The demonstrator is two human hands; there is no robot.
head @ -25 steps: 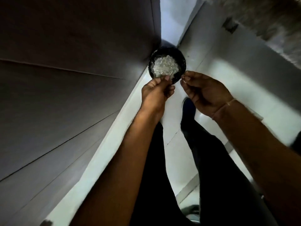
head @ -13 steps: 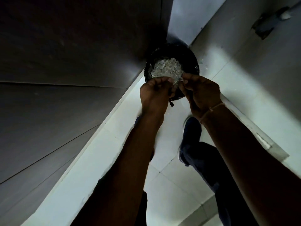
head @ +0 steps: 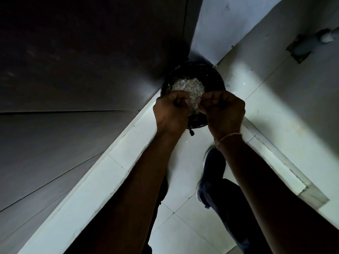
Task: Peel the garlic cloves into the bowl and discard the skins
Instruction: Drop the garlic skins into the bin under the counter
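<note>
Skins (head: 189, 88), pale and papery, fill the round black bin (head: 214, 74) at twelve o'clock. Both hands, left hand (head: 171, 110) and right hand (head: 222, 109), curl above it, pinching a thin skin scrap between them. It looks light, fragile; best held by the edges.

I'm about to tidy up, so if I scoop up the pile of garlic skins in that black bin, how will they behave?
The garlic skins look thin and flaky, so probably very light and floppy, crumpling easily. Loose flakes already lie on the floor beside the black bin, so some would likely drift or spill.
</note>
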